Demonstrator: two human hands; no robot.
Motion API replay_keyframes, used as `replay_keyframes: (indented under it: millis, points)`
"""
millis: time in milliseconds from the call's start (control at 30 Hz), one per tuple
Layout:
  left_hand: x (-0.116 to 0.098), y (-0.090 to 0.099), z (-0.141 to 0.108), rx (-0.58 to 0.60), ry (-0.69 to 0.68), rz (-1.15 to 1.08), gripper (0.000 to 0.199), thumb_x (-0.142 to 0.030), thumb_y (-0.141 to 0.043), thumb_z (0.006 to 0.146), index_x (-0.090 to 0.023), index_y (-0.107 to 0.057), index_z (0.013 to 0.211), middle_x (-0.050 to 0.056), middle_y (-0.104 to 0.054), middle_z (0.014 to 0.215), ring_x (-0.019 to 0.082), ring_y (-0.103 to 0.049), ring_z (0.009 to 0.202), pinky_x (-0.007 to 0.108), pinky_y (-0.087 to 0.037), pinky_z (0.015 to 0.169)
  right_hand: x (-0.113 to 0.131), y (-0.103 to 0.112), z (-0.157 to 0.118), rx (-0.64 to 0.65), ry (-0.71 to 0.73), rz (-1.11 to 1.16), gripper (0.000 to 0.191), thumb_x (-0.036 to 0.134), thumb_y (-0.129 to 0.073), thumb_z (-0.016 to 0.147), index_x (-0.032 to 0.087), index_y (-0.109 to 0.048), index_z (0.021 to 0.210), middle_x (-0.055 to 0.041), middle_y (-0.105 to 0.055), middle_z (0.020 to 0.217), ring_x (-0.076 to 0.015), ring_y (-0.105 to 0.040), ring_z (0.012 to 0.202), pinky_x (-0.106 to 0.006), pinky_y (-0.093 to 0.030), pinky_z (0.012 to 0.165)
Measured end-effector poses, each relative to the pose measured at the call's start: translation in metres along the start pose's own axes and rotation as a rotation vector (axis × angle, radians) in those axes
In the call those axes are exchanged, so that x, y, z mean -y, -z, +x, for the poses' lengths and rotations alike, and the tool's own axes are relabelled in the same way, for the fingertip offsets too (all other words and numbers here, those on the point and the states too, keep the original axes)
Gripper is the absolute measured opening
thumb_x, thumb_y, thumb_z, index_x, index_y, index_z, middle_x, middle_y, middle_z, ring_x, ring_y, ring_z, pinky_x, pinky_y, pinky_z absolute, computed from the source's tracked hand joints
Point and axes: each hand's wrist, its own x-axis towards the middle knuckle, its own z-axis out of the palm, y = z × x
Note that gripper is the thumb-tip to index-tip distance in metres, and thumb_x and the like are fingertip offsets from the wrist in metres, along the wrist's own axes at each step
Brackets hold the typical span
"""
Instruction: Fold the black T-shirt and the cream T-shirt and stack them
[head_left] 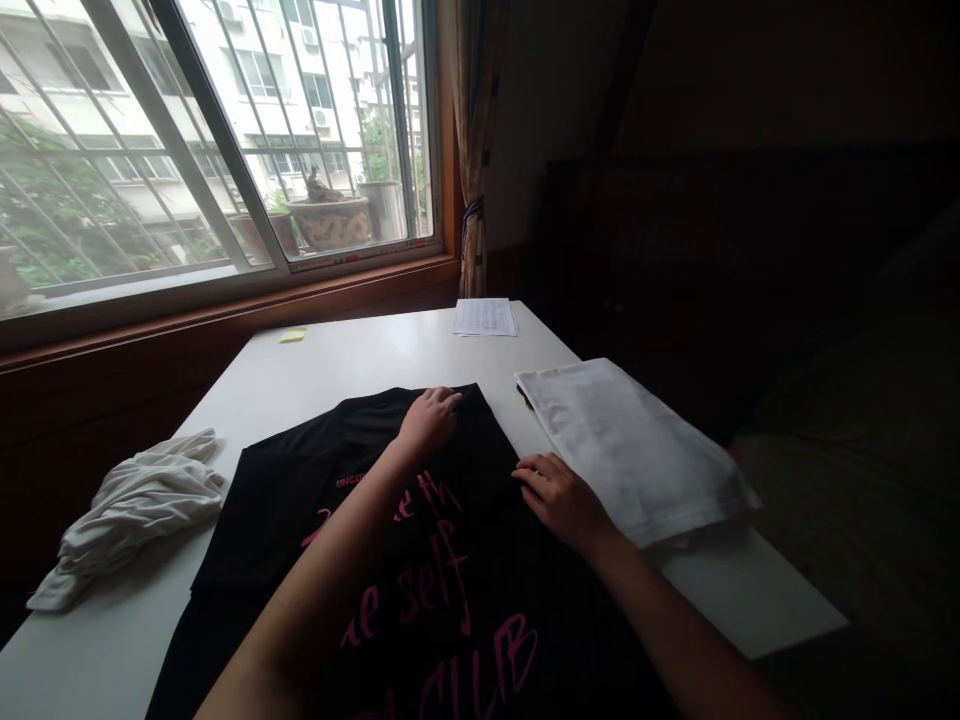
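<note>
A black T-shirt [409, 540] with pink lettering lies spread across the white table [360, 355], its far edge running just beyond my hands. Near that edge, toward the right corner, my left hand [431, 415] has its fingers bent together on the cloth; its thumb side is partly hidden. My right hand [559, 490] rests at the shirt's right side, fingers slightly apart with the tips on the black fabric. My left forearm covers part of the lettering. Right beside my right hand lies a folded white garment [630, 450], with a small dark patch at its left edge.
A crumpled off-white cloth [146, 500] lies at the table's left side. Toward the far edge are papers [486, 317] and a yellow sticky note pad [292, 335]. Behind the table stand a barred window [315, 130] and a tied curtain [474, 170]. The right side is dark.
</note>
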Motion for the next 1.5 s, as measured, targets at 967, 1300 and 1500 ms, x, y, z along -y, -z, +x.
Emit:
replay_keyframes:
  millis: [967,1300,1500]
  points:
    - [0.001,-0.060,0.059,0.121,-0.130,0.303,0.059,-0.049,-0.029,0.107,-0.025,-0.025,0.161,0.003,-0.020,0.167,0.027,-0.014,0.155,0.057,-0.014,0.125,-0.014,0.005,-0.006,-0.106,-0.268,0.134,0.016,0.022,-0.058,0.095,0.021,-0.064,0.111,-0.0039,-0.062,0.089,-0.0192,-0.061,0.073,-0.035,-0.054,0.074]
    - [-0.004,-0.061,0.053,0.009,-0.117,0.262,0.056,-0.048,-0.037,0.106,-0.026,-0.034,0.158,0.004,-0.027,0.166,0.030,-0.015,0.155,0.059,-0.016,0.124,-0.015,-0.007,-0.006,0.017,-0.203,0.074,0.018,0.021,-0.063,0.094,0.025,-0.068,0.111,-0.0062,-0.066,0.099,-0.0248,-0.066,0.096,-0.041,-0.057,0.090]
    - [0.008,-0.034,0.024,-0.125,-0.060,0.210,0.050,-0.037,-0.031,0.108,-0.019,-0.037,0.155,0.009,-0.034,0.163,0.026,-0.019,0.154,0.052,-0.022,0.124,-0.015,-0.006,-0.009,0.025,-0.207,0.069,0.020,0.021,-0.062,0.095,0.024,-0.068,0.113,-0.0070,-0.064,0.101,-0.0245,-0.066,0.096,-0.040,-0.058,0.090]
